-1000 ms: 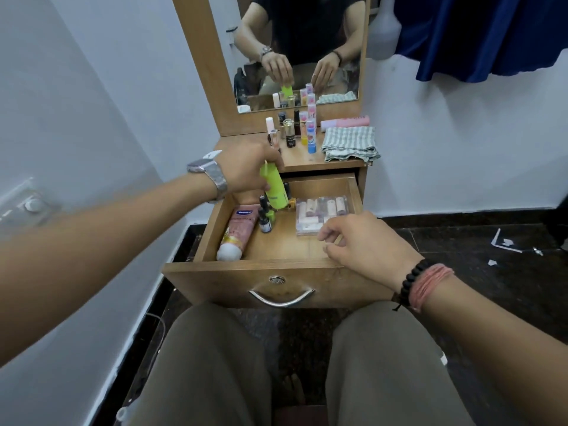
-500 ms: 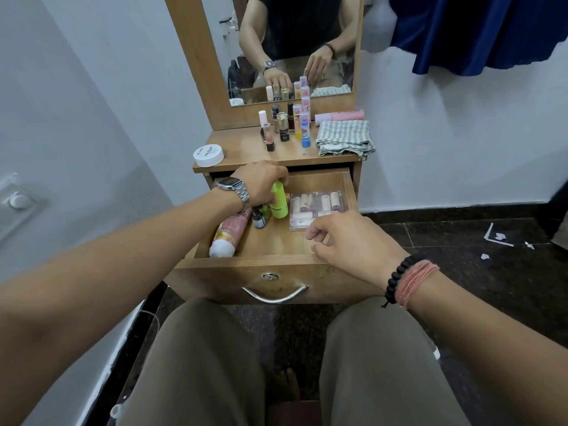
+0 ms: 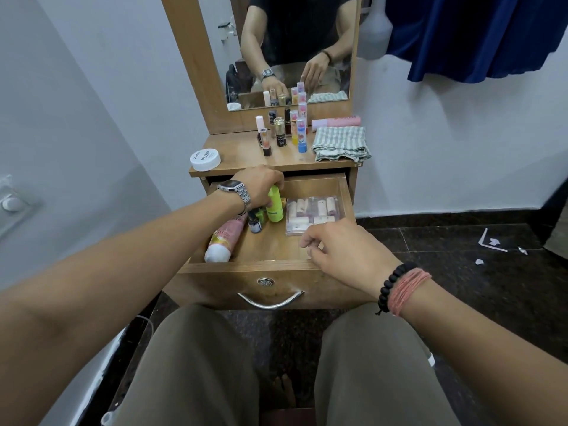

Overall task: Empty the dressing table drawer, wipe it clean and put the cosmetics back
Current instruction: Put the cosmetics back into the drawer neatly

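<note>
A narrow wooden dressing table (image 3: 322,162) stands against a white wall (image 3: 445,142), its tall wood-framed mirror (image 3: 292,50) rising from the back of the top. Left of the table a second pale wall (image 3: 76,103) runs toward the camera, with a white switch plate (image 3: 12,202) on it. Right of the mirror, dark blue cloth (image 3: 479,35) hangs against the wall. The floor (image 3: 461,272) around the table is dark speckled stone tile, with white paper scraps (image 3: 491,244) lying to the table's right.

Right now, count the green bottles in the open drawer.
2. The taller green bottle stands at the back, gripped by the left hand; a smaller green bottle sits just left of it. The hand may hide more.
</note>
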Motion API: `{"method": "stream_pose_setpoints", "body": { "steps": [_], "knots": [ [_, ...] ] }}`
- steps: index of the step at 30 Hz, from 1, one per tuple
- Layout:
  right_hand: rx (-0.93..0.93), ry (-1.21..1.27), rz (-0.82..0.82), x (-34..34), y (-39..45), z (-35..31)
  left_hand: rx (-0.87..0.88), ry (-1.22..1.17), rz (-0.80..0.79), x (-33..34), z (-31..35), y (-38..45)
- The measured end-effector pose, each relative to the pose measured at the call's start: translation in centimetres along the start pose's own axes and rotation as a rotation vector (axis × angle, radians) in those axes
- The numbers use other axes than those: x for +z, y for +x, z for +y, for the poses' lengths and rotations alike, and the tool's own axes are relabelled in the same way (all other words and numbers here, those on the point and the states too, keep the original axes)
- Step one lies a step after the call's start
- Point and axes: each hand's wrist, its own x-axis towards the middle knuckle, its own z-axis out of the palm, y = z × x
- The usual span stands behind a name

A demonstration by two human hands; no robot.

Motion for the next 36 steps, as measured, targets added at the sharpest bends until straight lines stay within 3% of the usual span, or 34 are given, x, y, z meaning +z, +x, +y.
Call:
{"method": "stream_pose_setpoints", "body": {
  "steps": [8,14,21,25,29,36],
  "knots": [
    [-0.001,-0.005,0.003,0.1,-0.1,-0.1,-0.009,-0.037,0.005,-0.1,-0.5,0.0],
    [0.002,-0.003,0.004,0.2,0.1,0.1,-0.013,-0.046,0.152,-1.7,-1.2,-0.9],
    [-0.003,-0.011,-0.016,0.1,0.0,0.0,-0.228,-0.167,0.334,-2.7,-5.7,-1.9],
    [-0.002,-0.006,-0.018,0.2,0.0,0.0,-0.460,-0.175,0.215,-1.8,-8.7,-1.9],
    [-0.001,0.000,-0.012,0.3,0.0,0.1,-0.566,-0.285,0.113,-0.9,-10.5,-1.3],
    [0.000,-0.002,-0.007,0.4,0.1,0.5,-0.625,-0.389,0.168,-0.6,-10.4,-0.9]
  ]
}}
